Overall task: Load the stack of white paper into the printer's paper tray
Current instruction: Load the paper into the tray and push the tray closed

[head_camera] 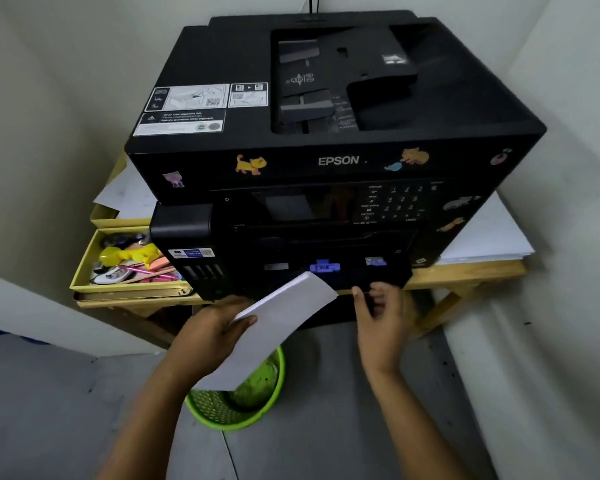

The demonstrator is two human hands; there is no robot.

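A black Epson printer [326,133] stands on a low wooden table. Its paper tray [354,277] sticks out at the bottom front, with a blue guide [323,266] showing inside it. My left hand [212,332] grips a stack of white paper [278,323], tilted, its far corner just in front of the tray beside the blue guide. My right hand [378,306] is at the tray's front right edge with its fingers curled on the rim. The tray's inside is mostly dark and hidden.
A green mesh waste basket [222,407] sits on the floor under the paper. A yellow box of pens and toys [84,271] lies left of the printer. More white sheets [489,237] rest on the wooden table [465,275] at the right. Walls close in on both sides.
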